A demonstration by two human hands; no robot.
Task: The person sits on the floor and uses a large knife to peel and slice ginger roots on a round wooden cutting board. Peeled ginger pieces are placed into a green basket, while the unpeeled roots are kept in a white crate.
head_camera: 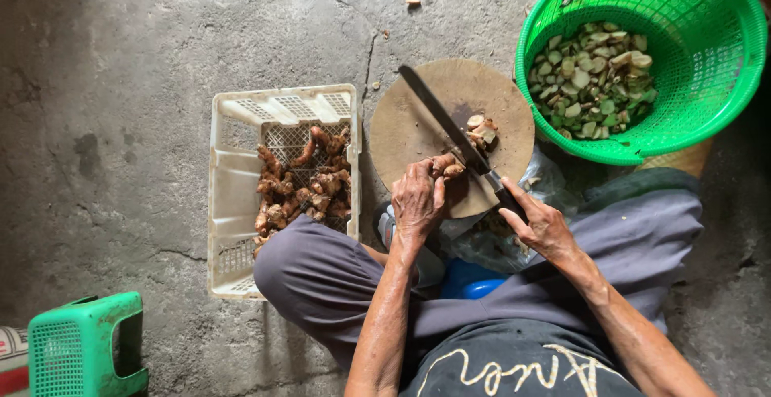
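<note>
left hand [418, 200]: clamped on root [444, 162] atop round board [409, 128]; right hand [540, 224]: closed around knife [450, 128]; green basket [723, 68] of slices.

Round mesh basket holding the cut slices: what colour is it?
Bright green round plastic mesh basket, seen best in the head view.

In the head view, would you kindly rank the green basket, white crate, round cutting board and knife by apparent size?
1. Green basket, though white crate looks close, so unsure.
2. White crate.
3. Round cutting board.
4. Knife.
</note>
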